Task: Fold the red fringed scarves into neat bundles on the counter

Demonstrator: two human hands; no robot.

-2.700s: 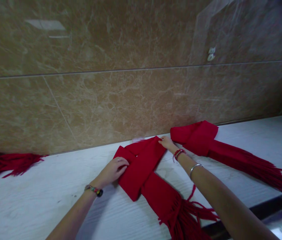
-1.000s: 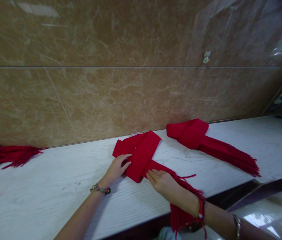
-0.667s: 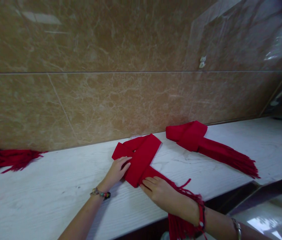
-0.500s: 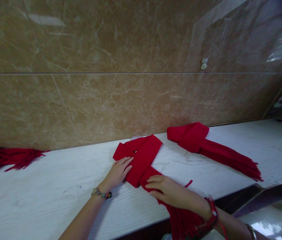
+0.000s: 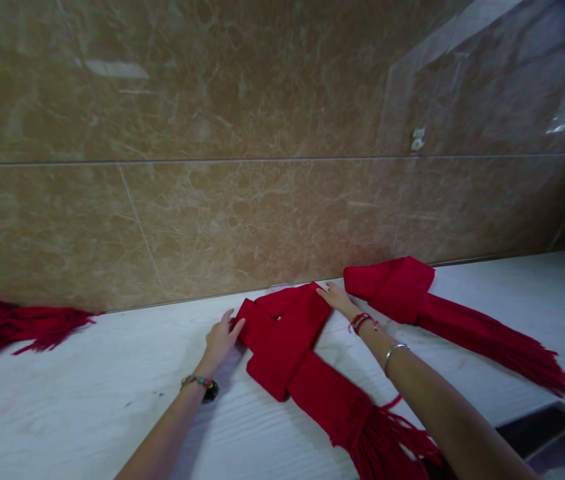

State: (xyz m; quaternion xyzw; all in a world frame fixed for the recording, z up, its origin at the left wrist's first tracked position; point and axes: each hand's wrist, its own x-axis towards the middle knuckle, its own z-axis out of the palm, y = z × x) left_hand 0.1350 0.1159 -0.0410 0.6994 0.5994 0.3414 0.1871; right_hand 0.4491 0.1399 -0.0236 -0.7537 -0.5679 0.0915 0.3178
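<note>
A folded red scarf [image 5: 282,337] lies on the white counter [image 5: 87,400], its fringed end [image 5: 382,437] trailing toward the front edge. My left hand [image 5: 221,340] rests at the scarf's left corner, fingers apart and touching the cloth. My right hand [image 5: 338,298] reaches to the far right corner of the fold, fingers stretched on the fabric near the wall. A second folded red scarf [image 5: 402,288] lies just to the right, its fringe [image 5: 512,347] spread along the counter.
A brown marble wall [image 5: 262,167] rises right behind the counter. More red fringe [image 5: 22,327] lies at the far left. The counter's front edge drops off at the lower right [image 5: 537,417].
My right hand left the scarf's lower band and moved up to the far right corner. My left hand slid from the folded band to the left corner. The view shifted slightly.
</note>
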